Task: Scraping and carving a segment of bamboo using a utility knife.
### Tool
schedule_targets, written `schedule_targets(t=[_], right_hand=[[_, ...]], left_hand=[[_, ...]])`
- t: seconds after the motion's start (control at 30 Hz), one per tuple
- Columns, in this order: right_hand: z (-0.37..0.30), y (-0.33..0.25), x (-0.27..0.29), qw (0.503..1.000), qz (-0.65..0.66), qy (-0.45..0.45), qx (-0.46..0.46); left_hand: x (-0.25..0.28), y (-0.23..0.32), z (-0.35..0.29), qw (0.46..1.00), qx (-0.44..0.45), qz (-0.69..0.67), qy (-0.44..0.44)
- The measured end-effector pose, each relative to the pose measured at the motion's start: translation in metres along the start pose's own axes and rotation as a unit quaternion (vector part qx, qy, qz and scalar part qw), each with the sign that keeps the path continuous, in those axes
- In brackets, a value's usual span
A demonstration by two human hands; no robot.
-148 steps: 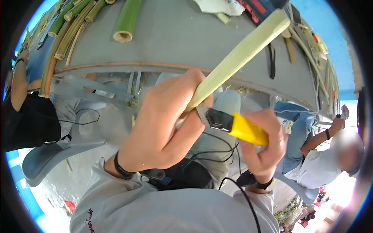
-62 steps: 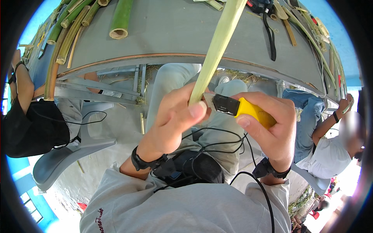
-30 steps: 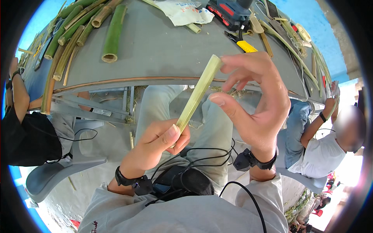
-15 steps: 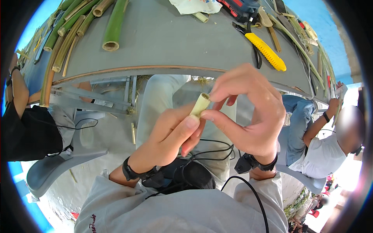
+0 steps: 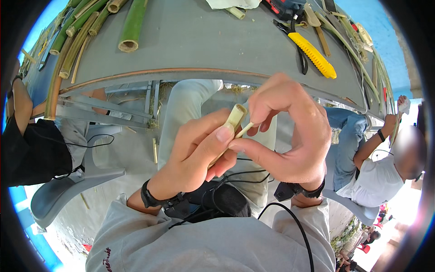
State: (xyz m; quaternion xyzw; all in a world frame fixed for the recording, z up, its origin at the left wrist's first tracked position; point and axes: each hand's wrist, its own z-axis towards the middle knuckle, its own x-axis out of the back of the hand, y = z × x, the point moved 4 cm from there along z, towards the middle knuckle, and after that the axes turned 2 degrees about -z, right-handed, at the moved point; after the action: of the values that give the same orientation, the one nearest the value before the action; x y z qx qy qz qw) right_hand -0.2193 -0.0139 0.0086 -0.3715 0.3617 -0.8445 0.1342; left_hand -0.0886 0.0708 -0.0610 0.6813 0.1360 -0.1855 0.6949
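Observation:
My left hand (image 5: 190, 154) is wrapped round a short, pale green bamboo tube (image 5: 237, 114), its thumb pressed along the side. The tube tilts up and away, with its hollow end showing. A thin pale stick (image 5: 245, 130) lies across the gap between my hands, beside the tube. My right hand (image 5: 297, 129) pinches the upper end of this stick with its fingertips; the thumb tip is close to the left thumb. The stick's lower end is hidden by the left hand.
Ahead is the grey table (image 5: 195, 45). A yellow-handled utility knife (image 5: 315, 56) lies on its right part, near a dark red power tool (image 5: 285, 9). Green bamboo pieces (image 5: 133, 27) are at the far left. Seated people (image 5: 369, 177) are on both sides.
The thin stick now shows between my hands. My right fingers have come slightly away from the tube's mouth, and the tube sits a little more upright. The whole view has shifted slightly.

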Motion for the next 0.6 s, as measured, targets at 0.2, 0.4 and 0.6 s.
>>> schedule_targets(t=[0.2, 0.4, 0.6], right_hand=[[-0.003, 0.002, -0.001, 1.0, 0.007, -0.007, 0.026], [-0.012, 0.017, 0.007, 0.992, 0.068, 0.087, -0.068], [-0.016, 0.024, 0.032, 0.97, -0.024, 0.232, -0.072]], left_hand=[[0.003, -0.002, 0.006, 0.998, -0.004, 0.056, 0.014], [0.007, -0.007, 0.007, 0.997, 0.032, 0.064, -0.03], [0.02, -0.007, 0.0, 0.97, 0.077, 0.226, -0.051]])
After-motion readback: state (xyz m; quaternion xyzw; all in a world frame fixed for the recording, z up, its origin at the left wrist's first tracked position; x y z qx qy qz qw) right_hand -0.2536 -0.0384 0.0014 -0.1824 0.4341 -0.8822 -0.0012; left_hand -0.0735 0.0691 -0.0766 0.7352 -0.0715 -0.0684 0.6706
